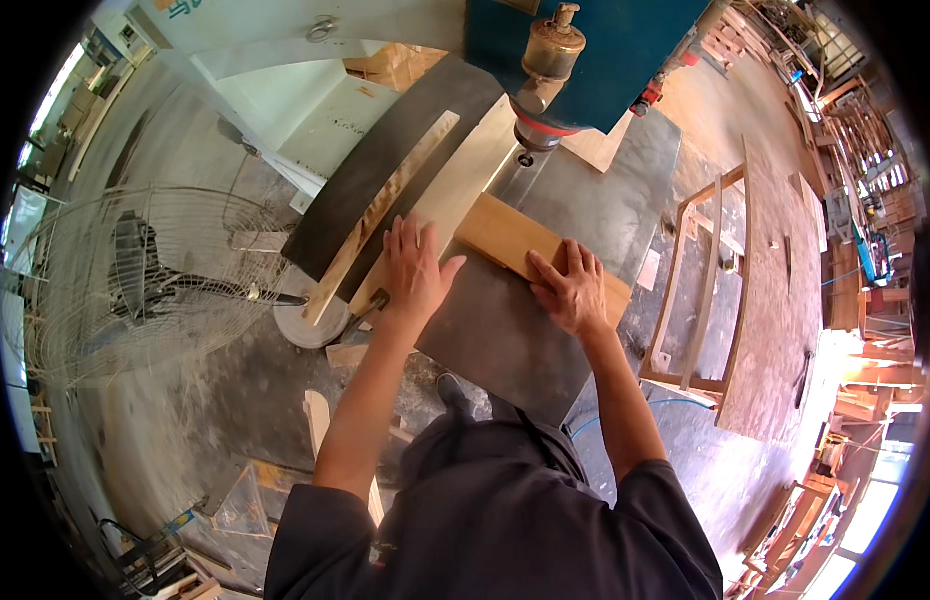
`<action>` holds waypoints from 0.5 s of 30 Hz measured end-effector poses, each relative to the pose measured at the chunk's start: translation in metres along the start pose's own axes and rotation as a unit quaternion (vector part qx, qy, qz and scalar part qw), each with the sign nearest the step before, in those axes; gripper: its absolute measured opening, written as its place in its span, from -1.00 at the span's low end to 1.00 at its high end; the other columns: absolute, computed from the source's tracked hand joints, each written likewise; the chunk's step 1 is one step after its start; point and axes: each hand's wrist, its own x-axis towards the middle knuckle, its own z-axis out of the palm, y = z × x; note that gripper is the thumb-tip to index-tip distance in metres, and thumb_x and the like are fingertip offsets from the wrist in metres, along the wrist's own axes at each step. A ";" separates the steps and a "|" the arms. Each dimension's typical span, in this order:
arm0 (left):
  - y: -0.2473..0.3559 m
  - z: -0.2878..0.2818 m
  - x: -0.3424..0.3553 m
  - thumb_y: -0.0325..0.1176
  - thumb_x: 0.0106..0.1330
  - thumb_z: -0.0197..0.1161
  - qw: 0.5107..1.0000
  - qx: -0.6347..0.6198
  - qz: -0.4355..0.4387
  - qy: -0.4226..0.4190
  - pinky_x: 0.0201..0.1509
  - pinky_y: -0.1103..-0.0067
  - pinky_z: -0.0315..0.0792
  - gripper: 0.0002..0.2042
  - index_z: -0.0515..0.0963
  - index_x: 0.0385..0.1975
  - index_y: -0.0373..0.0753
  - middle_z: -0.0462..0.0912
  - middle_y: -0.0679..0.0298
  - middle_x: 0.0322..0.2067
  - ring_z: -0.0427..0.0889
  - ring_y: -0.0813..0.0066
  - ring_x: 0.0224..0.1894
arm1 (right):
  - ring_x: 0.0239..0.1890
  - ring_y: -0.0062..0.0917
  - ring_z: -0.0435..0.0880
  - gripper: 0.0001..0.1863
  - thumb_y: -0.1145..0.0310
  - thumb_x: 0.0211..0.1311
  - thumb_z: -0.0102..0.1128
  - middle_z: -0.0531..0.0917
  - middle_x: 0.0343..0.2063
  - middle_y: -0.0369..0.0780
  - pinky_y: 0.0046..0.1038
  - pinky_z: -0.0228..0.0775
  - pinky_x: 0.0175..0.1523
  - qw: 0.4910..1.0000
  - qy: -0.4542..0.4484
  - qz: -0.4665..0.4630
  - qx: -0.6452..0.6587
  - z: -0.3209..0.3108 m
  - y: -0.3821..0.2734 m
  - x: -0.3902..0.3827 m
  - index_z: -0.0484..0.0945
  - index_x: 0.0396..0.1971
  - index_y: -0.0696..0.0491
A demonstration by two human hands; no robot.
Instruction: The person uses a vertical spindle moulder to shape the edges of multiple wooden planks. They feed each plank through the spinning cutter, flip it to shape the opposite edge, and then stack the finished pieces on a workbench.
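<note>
A machine with a teal head (610, 60) stands in front of me, its round spindle (533, 135) hanging over a grey metal table (505, 335). A long pale wooden strip (455, 205) lies across the table as a straight edge. Against its right side sits the end of a yellowish-brown wooden board (500, 232). My right hand (572, 290) is on the board's right part, fingers bent over its top and the thumb toward the near edge. My left hand (415, 268) lies on the pale strip with fingers apart, holding nothing. Its palm side is hidden.
Another narrow wooden strip (385, 200) lies on the table's left part. A large wire-cage fan (145, 275) stands left. To the right are a wooden frame (685, 290) and a large brown panel (780, 300). Wood offcuts (318, 415) lie low near my left arm.
</note>
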 end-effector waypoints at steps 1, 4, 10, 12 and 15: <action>-0.001 0.006 0.008 -0.06 0.14 0.57 1.000 -0.013 0.008 0.015 0.45 0.03 0.24 -0.28 0.40 0.24 -0.23 0.38 -0.07 0.34 0.35 -0.16 0.39 | 0.32 0.05 0.38 -0.33 0.22 0.11 0.46 0.41 0.28 0.07 0.05 0.20 0.40 1.000 0.006 0.001 -0.001 0.001 -0.002 0.000 0.53 0.29 -0.37; -0.004 0.017 0.028 0.05 0.07 0.60 0.999 -0.046 0.002 0.023 0.41 0.02 0.26 -0.19 0.38 0.24 -0.23 0.38 -0.05 0.36 0.37 -0.11 0.39 | 0.31 0.04 0.38 -0.34 0.22 0.11 0.46 0.40 0.28 0.08 0.05 0.21 0.39 1.000 0.015 0.005 -0.012 0.001 -0.006 0.001 0.54 0.28 -0.36; 0.003 0.018 0.038 0.07 -0.01 0.63 0.997 -0.038 -0.060 -0.011 0.35 0.09 0.34 -0.10 0.35 0.28 -0.22 0.39 -0.03 0.35 0.41 -0.06 0.37 | 0.32 0.02 0.38 -0.32 0.20 0.04 0.53 0.39 0.30 0.06 0.04 0.24 0.38 1.000 0.015 0.012 -0.015 -0.001 -0.005 0.006 0.60 0.27 -0.33; 0.006 0.020 0.043 0.06 -0.02 0.64 0.996 -0.029 -0.079 -0.017 0.34 0.09 0.35 -0.08 0.34 0.31 -0.21 0.40 -0.02 0.35 0.43 -0.05 0.36 | 0.31 0.03 0.38 -0.32 0.20 0.04 0.52 0.40 0.28 0.06 0.04 0.24 0.38 1.000 0.013 0.014 -0.010 -0.001 -0.002 0.010 0.58 0.26 -0.33; 0.009 0.024 0.057 0.15 -0.05 0.62 0.995 -0.027 -0.085 -0.034 0.30 0.05 0.38 0.01 0.28 0.40 -0.16 0.40 0.05 0.37 0.41 -0.03 0.38 | 0.30 0.04 0.38 -0.32 0.22 0.04 0.53 0.42 0.24 0.06 0.04 0.23 0.39 1.000 0.017 0.019 -0.004 0.000 0.007 0.017 0.56 0.25 -0.35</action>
